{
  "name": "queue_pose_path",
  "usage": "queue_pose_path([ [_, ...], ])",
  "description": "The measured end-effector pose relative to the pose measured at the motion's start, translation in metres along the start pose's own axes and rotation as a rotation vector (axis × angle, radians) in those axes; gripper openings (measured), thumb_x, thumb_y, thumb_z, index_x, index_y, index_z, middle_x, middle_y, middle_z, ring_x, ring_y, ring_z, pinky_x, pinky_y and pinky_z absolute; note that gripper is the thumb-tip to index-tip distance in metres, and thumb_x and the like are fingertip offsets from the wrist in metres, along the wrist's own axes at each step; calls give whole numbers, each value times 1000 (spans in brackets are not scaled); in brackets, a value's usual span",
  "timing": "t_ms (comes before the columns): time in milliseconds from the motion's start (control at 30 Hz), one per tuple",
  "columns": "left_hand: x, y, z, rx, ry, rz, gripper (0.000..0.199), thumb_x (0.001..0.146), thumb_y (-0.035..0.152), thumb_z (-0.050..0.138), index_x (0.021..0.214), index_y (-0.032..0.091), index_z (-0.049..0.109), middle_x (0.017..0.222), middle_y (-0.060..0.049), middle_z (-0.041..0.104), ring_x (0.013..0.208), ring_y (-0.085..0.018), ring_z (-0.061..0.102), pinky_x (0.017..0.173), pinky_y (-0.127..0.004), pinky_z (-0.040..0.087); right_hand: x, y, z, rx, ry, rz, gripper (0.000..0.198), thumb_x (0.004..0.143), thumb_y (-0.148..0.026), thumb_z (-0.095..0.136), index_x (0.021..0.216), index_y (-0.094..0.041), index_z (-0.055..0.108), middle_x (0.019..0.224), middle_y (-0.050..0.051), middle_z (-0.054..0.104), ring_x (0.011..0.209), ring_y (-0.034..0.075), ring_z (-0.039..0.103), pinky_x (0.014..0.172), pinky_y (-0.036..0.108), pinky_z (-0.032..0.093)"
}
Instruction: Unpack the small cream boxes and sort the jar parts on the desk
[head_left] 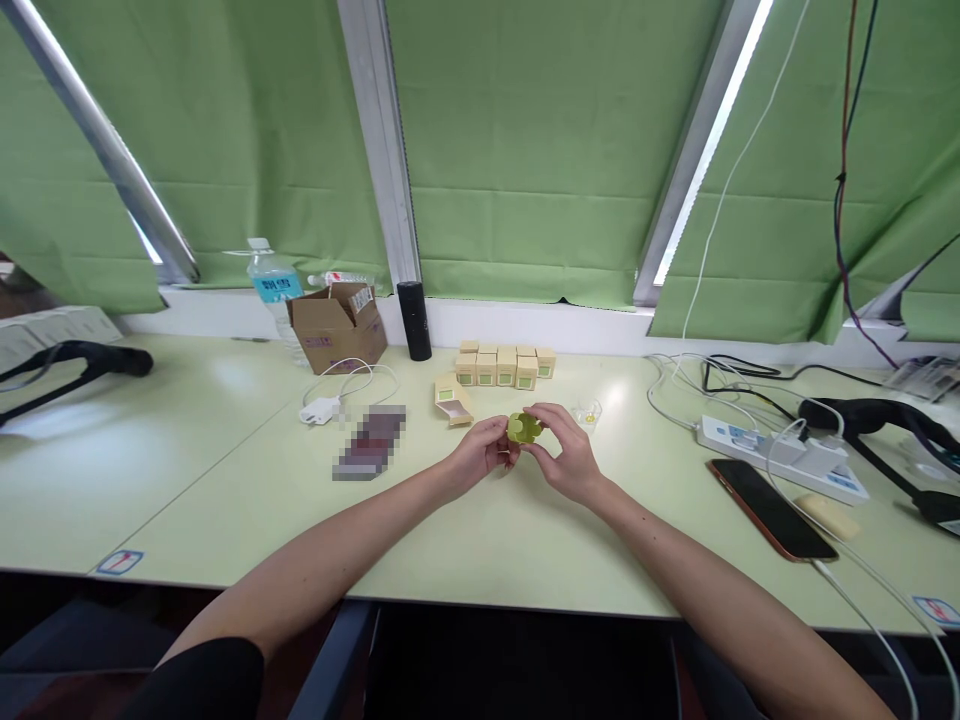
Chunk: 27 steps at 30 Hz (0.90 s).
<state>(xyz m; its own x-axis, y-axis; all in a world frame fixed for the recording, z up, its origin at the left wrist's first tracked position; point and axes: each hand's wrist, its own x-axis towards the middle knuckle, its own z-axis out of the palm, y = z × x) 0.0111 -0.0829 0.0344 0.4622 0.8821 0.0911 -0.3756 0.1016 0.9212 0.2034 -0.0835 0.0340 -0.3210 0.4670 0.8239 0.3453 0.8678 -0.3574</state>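
Note:
A small yellow-green piece with a scalloped outline (524,428) is held up over the table between my two hands; its exact kind is too small to make out. My left hand (484,447) grips its left side with thumb and fingers. From the right, my right hand (564,452) pinches its edge. Just beyond my left hand lies an opened small yellow carton (452,398) with its flap out. A clear plastic piece (587,414) rests behind my right hand. Several small yellow boxes (506,368) stand in rows farther back.
A cardboard box (337,328), a water bottle (274,280) and a black cylinder (414,320) stand along the back. At left lie a white charger (321,410) and a blurred flat item (370,443). On the right are a power strip (780,455), a phone (771,508) and loose cables.

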Motion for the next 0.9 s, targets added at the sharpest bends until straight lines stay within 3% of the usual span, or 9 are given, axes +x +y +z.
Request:
queue_pose_path([
  [300,-1,-1,7,-31,-7,-21,26,84,38,75,93,16,64,72,-2,61,61,-14,56,59,-29,45,0,-4,3,21,6,20,28,95,-21,63,122,-26,57,116,12,68,109,28,66,80,46,63],
  [467,1,-1,1,-37,52,44,34,85,48,77,96,18,67,95,-8,70,81,-19,66,65,-30,49,0,0,3,15,0,34,22,94,-20,63,116,-26,59,114,11,67,108,27,65,76,44,63],
  [633,-2,7,1,4,-52,53,45,84,46,82,117,16,71,113,-14,71,96,-22,67,78,-32,52,0,2,3,-17,-60,71,24,93,-18,62,116,-26,61,116,12,66,106,27,65,77,44,64],
  [900,1,-1,-6,64,-67,22,58,77,37,90,127,20,67,102,-8,69,93,-18,66,87,-34,52,-1,3,6,1,-68,90,15,97,-16,57,102,-24,69,107,10,67,98,23,68,82,43,63],
])
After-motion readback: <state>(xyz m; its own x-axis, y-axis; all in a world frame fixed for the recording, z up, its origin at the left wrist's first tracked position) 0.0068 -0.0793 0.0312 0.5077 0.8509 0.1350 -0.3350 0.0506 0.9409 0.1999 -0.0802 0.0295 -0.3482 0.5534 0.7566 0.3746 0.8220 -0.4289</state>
